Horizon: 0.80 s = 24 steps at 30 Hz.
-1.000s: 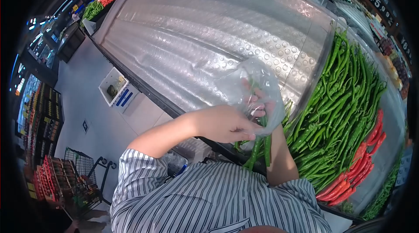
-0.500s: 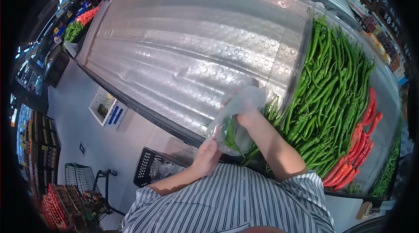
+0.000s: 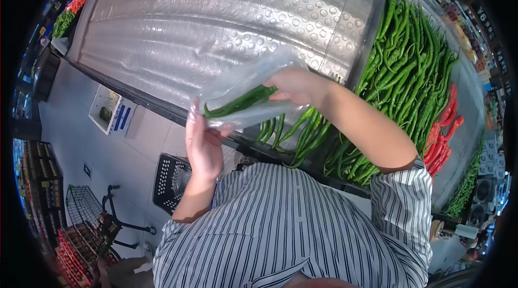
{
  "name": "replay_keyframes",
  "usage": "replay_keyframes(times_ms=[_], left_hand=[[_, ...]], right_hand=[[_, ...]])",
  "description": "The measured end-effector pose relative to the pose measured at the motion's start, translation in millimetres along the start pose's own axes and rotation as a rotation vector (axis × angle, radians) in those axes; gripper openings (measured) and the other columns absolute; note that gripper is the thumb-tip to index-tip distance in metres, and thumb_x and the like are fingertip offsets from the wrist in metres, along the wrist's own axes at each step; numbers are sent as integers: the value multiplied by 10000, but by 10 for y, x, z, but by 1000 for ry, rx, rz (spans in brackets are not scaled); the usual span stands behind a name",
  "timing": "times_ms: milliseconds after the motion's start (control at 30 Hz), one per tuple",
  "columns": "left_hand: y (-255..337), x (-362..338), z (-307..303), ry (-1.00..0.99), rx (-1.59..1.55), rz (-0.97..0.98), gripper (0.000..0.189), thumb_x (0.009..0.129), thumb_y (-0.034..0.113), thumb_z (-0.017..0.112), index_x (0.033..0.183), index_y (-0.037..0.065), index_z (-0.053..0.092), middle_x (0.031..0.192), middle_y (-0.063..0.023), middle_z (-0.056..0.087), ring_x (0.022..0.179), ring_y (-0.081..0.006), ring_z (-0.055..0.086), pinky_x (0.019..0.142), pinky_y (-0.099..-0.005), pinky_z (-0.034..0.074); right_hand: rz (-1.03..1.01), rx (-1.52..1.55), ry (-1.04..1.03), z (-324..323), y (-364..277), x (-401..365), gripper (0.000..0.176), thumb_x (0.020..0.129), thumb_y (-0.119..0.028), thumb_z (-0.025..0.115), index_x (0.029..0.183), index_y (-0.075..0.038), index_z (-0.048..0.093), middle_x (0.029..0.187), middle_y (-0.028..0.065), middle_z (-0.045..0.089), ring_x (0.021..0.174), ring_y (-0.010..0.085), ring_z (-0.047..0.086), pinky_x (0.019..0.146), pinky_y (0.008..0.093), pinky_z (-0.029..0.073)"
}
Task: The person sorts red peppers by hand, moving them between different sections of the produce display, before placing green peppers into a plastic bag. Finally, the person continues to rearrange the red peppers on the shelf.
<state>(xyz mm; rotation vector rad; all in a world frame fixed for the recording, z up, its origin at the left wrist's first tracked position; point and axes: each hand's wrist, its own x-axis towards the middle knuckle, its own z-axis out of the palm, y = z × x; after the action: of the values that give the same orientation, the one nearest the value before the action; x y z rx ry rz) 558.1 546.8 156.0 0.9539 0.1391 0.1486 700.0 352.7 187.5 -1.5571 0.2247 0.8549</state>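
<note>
A clear plastic bag (image 3: pixel 221 85) is stretched between my hands above the front edge of the display. Long green chili peppers (image 3: pixel 240 103) lie in it, seen partly through the film. My left hand (image 3: pixel 205 147) pinches the bag's lower left end, thumb up. At the bag's right side, my right hand (image 3: pixel 294 85) reaches into the mouth, its thumb and fingers closed around the peppers' ends. Below and right of the bag, several loose green chili peppers (image 3: pixel 307 131) lie along the display's front edge.
A large heap of green chili peppers (image 3: pixel 402 77) fills the display's right part, beside red chili peppers (image 3: pixel 440 147). Bumpy silvery lining (image 3: pixel 178 34) covers the left part. On the floor stand a black basket (image 3: pixel 167 183), a white crate (image 3: pixel 105 110) and a shopping cart (image 3: pixel 89 207).
The bag and both hands have moved left and been raised away from the loose peppers. My hands are farther apart and the bag lies more sideways. The camera view has shifted.
</note>
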Motion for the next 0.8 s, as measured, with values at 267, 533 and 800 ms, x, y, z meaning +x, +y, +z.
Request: replay_keyframes(times_ms=[267, 533, 800], left_hand=[[483, 697, -315, 146, 198, 195, 385, 903, 61, 487, 1278, -11, 534, 903, -57, 643, 758, -139, 617, 707, -291, 524], [489, 981, -848, 100, 673, -19, 485, 848, 15, 460, 1324, 40, 546, 676, 28, 550, 559, -47, 471, 556, -187, 411], [226, 885, -1386, 54, 737, -265, 158, 807, 149, 692, 904, 84, 585, 784, 16, 586, 635, -59, 519, 587, -207, 442]], right_hand=[[-222, -1280, -20, 189, -770, -338, 473, 924, -300, 551, 1288, 2, 533, 1185, 184, 612, 1072, 254, 603, 900, 367, 471], [-954, -1139, 67, -312, 532, -97, 93, 808, -50, 558, 884, -66, 611, 788, 124, 610, 747, 295, 603, 687, 367, 492], [-194, -1196, 511, 337, 1137, 246, 979, 784, -522, 673, 1464, -16, 184, 1075, 246, 539, 901, 388, 618, 773, 453, 522]])
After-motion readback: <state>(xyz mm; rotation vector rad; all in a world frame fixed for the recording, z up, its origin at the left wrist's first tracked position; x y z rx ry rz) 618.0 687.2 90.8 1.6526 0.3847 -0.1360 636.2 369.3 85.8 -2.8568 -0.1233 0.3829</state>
